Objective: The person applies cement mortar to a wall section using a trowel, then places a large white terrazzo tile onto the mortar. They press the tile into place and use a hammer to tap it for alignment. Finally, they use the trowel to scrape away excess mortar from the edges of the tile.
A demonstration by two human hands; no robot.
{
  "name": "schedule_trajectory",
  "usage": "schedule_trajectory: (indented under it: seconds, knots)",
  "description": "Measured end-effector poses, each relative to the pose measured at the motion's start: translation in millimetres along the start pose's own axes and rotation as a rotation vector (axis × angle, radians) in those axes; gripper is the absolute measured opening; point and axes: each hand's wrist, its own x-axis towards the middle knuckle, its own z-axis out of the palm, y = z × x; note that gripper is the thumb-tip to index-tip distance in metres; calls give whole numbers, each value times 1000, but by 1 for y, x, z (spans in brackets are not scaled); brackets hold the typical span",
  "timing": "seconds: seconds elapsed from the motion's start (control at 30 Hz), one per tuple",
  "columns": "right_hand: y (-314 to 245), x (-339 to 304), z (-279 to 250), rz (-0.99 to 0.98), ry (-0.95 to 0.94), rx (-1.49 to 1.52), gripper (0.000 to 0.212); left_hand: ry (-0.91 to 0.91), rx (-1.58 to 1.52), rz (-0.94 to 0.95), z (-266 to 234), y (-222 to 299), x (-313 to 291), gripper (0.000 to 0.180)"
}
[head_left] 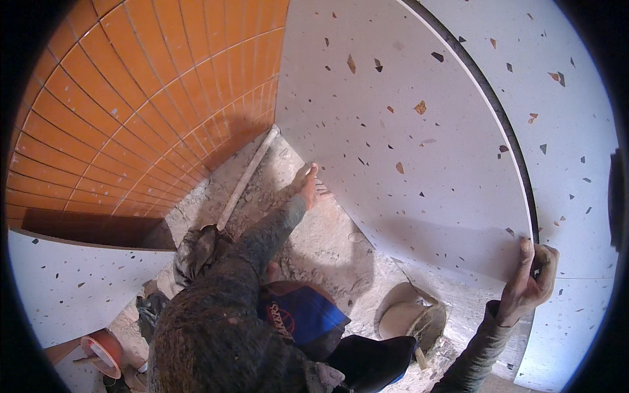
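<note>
Left hand (pixel 313 188), as the head view has it, reaches to the lower edge of the slab (pixel 406 137), its thumb raised and its fingers stretched out by the rim; from where I stand I can't tell whether they pinch it or only brace it. Right hand (pixel 532 278) is plainer: it pinches the slab's near corner, thumb to the front, fingers curled around behind the edge.

That slab, white with brown and dark chips, stands between the two hands. Its far end reaches the orange wall (pixel 164 98), and a dark gap (pixel 521 150) runs along its curving edge, between it and a matching wall slab (pixel 567 124). The rough floor (pixel 321 252) lies below, with a pale pipe (pixel 249 173) near the foot of the orange wall. A bucket (pixel 401 319) sits on the near side, and a red tub (pixel 105 350) well off to the left.

I'd judge the step in hand to be steadying and lining up the slab. The next move, to my eye, calls for both hands working together, easing that gap even without knocking the corner or catching the left fingers under the edge.
</note>
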Motion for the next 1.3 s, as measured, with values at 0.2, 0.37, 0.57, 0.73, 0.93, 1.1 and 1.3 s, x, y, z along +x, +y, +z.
schedule_trajectory:
  seconds: [0.2, 0.37, 0.57, 0.73, 0.93, 1.1, 1.3]
  knots:
    - [-8, 7, 3, 62, -1, 96, 18, 133, 7, -6, -7, 8, 0, 123]
    - [-1, 9, 3, 57, 9, 93, 18, 107, 78, 11, -1, 2, 4, 122]
    - [1, 12, 8, 97, 12, 119, 20, 39, 117, -48, -16, 10, 8, 123]
    - [0, 13, 9, 107, 26, 144, 21, 36, 130, -63, -11, 7, 2, 126]
    - [-1, 18, 11, 71, 35, 95, 24, -9, 165, -75, -26, 17, 3, 126]
    - [4, 15, 7, 91, 25, 55, 26, -8, 205, -56, -3, 10, -13, 119]
    - [-3, 17, 9, 127, 18, 124, 25, 38, 206, 38, -1, 12, -16, 109]
